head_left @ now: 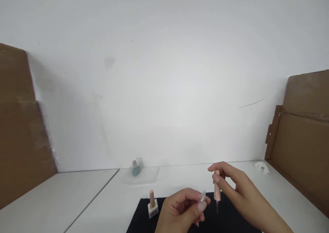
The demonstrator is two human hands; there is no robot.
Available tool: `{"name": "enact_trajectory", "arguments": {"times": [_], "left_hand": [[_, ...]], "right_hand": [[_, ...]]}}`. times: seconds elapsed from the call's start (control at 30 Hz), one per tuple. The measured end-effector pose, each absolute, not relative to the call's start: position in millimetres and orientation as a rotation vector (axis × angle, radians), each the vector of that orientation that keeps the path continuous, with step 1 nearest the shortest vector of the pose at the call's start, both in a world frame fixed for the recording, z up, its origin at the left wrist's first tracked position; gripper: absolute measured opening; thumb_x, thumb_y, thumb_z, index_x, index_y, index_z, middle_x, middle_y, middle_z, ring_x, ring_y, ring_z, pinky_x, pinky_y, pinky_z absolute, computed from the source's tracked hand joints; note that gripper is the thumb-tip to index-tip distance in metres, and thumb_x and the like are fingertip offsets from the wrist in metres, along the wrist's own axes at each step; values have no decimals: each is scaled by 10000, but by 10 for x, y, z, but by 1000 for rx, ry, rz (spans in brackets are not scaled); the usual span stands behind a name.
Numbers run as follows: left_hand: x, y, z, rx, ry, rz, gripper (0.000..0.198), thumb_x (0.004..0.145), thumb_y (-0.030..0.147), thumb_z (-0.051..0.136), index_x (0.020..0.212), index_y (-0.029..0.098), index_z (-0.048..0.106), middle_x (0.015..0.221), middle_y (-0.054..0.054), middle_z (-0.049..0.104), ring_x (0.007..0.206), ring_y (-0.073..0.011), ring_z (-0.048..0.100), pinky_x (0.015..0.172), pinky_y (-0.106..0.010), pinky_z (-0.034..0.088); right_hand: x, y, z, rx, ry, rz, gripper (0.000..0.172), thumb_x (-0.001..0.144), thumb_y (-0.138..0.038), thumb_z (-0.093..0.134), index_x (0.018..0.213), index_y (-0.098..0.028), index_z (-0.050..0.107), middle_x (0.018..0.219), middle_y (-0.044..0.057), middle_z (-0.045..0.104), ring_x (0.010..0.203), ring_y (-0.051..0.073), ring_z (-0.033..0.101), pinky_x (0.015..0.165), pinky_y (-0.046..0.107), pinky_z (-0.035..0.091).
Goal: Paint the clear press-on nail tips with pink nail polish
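Note:
Between the thumb and index finger of my left hand (181, 209) is pinched a pale, translucent false nail (203, 196), its tip pointing up. Held in the fingers of my right hand (235, 185) is a pink nail polish brush (217, 191), cap up and thin bristle end hanging down. The brush is to the right of the false nail, apart from it. A white nail polish bottle (153, 209) with a pink cap stands on the black mat (140, 214), left of my left hand. My palm and fingers hide part of the mat.
A blue-green nail polish bottle (136, 170) with a grey cap sits in a clear shallow tray (151, 179) by the wall. Crumpled white tissue (262, 167) lies at the back right. Cardboard panels (20, 130) stand at both sides, and a seam crosses the white table (97, 195).

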State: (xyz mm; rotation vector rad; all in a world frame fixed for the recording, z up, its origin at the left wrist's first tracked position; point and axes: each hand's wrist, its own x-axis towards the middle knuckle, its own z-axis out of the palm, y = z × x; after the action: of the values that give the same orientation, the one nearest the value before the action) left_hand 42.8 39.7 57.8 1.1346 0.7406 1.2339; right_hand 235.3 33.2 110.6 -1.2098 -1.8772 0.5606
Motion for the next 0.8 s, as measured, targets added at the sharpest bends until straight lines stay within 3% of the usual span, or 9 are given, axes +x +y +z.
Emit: {"name": "enact_trajectory", "arguments": {"times": [0.17, 0.33, 0.43, 0.7, 0.8], "left_hand": [[325, 438, 597, 1252, 777, 1240, 157, 739, 364, 888, 709, 225, 819, 712, 5, 773, 570, -111, 590, 613, -219, 516], [238, 476, 594, 1554, 844, 1241, 66, 798, 228, 782, 739, 237, 809, 700, 28, 718, 697, -147, 633, 699, -213, 498], [248, 464, 600, 1614, 868, 1269, 99, 815, 216, 752, 736, 248, 802, 711, 27, 731, 697, -151, 644, 698, -215, 495], [279, 443, 586, 1723, 834, 1305, 180, 847, 158, 699, 747, 266, 802, 755, 19, 772, 710, -149, 684, 685, -203, 507], [270, 456, 561, 1743, 818, 1317, 188, 856, 152, 689, 757, 268, 799, 762, 18, 774, 701, -146, 691, 679, -200, 523]], "right_hand": [[2343, 353, 1086, -1139, -1922, 794, 244, 1056, -404, 509, 1103, -295, 722, 667, -40, 690, 791, 189, 672, 790, 289, 523], [2319, 385, 1088, -1007, -1881, 1135, 270, 998, -443, 620, 1018, -219, 770, 897, 26, 748, 860, 192, 662, 805, 300, 501], [2309, 419, 1072, -974, -1832, 1239, 298, 984, -464, 646, 971, -184, 747, 785, 9, 695, 785, 169, 621, 769, 291, 468], [2352, 490, 987, -970, -1743, 1375, 294, 914, -443, 750, 873, -164, 669, 706, -43, 569, 654, 103, 433, 610, 232, 332], [2351, 523, 955, -964, -1718, 1408, 286, 889, -418, 775, 857, -154, 667, 695, -40, 574, 629, 95, 420, 583, 226, 317]]}}
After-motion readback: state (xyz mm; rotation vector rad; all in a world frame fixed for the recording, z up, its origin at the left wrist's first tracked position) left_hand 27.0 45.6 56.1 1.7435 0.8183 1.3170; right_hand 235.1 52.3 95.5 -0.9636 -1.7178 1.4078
